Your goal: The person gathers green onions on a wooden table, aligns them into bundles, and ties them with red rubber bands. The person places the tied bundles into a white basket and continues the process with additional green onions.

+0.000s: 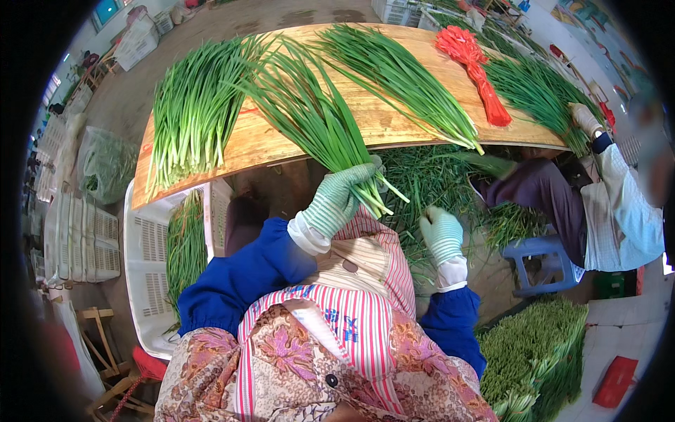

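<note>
My left hand (pixel 337 198), in a green-and-white striped glove, grips a bunch of garlic chives (pixel 316 113) near its pale cut ends. Its leaves fan out away from me over the wooden board (pixel 274 142). Lower and to the right is my right hand (pixel 442 232), gloved alike, above leaf trimmings (pixel 416 184) on the floor. Its fingers are curled; the palm is hidden, and nothing plainly sticks out of it. On the board lie a wide pile of chives (pixel 198 105) at left and a smaller bunch (pixel 406 79) at centre right.
Red plastic ties (pixel 474 74) lie on the board. At right a co-worker's gloved hand (pixel 585 120) touches more chives (pixel 543 92). A white crate (pixel 147 264) holding chives stands left, a blue stool (pixel 543 258) right. Bundled greens (pixel 532 343) are stacked lower right.
</note>
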The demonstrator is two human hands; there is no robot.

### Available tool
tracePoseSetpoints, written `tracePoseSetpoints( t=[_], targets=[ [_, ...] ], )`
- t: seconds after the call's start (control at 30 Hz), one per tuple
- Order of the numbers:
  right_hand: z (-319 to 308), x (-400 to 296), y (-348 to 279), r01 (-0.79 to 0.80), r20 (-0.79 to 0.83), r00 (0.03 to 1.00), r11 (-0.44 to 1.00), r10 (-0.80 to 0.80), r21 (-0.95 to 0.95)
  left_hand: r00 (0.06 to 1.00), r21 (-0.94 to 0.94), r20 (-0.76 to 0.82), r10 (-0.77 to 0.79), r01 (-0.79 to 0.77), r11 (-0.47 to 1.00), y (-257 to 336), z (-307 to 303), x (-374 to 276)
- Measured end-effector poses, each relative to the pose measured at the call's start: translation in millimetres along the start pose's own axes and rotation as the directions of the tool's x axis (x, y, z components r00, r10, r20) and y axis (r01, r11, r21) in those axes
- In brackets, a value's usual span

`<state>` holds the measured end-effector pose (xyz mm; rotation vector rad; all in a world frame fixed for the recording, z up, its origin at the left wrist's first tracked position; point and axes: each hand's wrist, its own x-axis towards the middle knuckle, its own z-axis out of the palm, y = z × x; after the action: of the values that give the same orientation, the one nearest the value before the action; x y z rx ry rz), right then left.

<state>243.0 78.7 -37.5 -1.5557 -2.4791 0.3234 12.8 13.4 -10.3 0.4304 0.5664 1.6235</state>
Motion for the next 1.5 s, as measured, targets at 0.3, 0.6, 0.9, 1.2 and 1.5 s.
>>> tracePoseSetpoints(
  t=[0.3, 0.6, 0.9, 1.2, 1.5],
  targets=[
    [-31, 11, -72, 0.469, -0.244, 0.882, 0.797, -0.402, 0.382, 1.0, -0.022, -0.013, -0.028, 0.027, 0.999, -6, 7, -1],
    [-81, 36, -29, 0.427, -0.601, 0.711, 0.903, -0.366, -0.045, 0.998, -0.164, 0.04, -0.057, 0.063, 0.984, 40, 9, -2],
    [-101, 73, -45, 0.527, -0.54, 0.703, 0.849, -0.463, -0.041, 0.997, -0.339, 0.053, -0.06, 0.075, 0.938, 32, 9, -4],
    [-88, 32, 7, 0.382, -0.224, 0.913, 0.909, -0.342, 0.166, 0.99, -0.345, 0.117, -0.073, 0.109, 0.932, 40, -6, 2],
    [-116, 108, -42, 0.272, -0.364, 0.839, 0.891, -0.405, -0.364, 0.994, -0.338, 0.099, -0.045, 0.076, 0.938, 49, -1, 1]
  ],
)
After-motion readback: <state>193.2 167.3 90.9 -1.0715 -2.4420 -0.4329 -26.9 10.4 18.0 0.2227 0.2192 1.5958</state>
